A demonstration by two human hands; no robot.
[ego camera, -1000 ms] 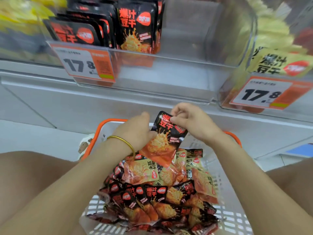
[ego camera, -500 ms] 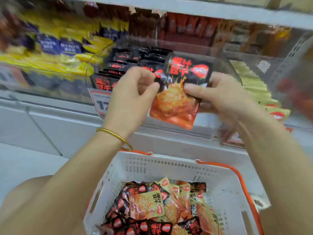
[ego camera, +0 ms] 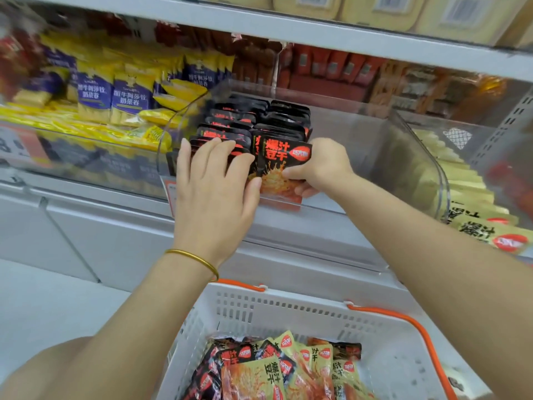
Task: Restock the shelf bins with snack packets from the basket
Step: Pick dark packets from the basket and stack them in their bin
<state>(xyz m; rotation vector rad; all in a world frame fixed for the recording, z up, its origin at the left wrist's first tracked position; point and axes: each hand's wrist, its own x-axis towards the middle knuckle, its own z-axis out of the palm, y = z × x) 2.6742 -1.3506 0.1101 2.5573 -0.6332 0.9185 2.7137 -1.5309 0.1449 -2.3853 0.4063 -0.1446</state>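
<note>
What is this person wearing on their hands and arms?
Both arms are bare, with no sleeves in view and no gloves. The left hand has a thin gold bangle at its wrist; the right hand shows nothing worn.

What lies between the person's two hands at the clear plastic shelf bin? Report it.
In the head view, one black-and-orange snack packet fills the gap: the right hand grips its right side and the left hand touches its left edge.

White shelf (ego camera: 288,229) carries clear bins side by side. Middle bin (ego camera: 360,134): upright black packets (ego camera: 259,122) in two rows. Left bin (ego camera: 86,151): yellow-and-blue packets (ego camera: 95,96). Right bin (ego camera: 432,174): pale yellow packets (ego camera: 467,194).
</note>
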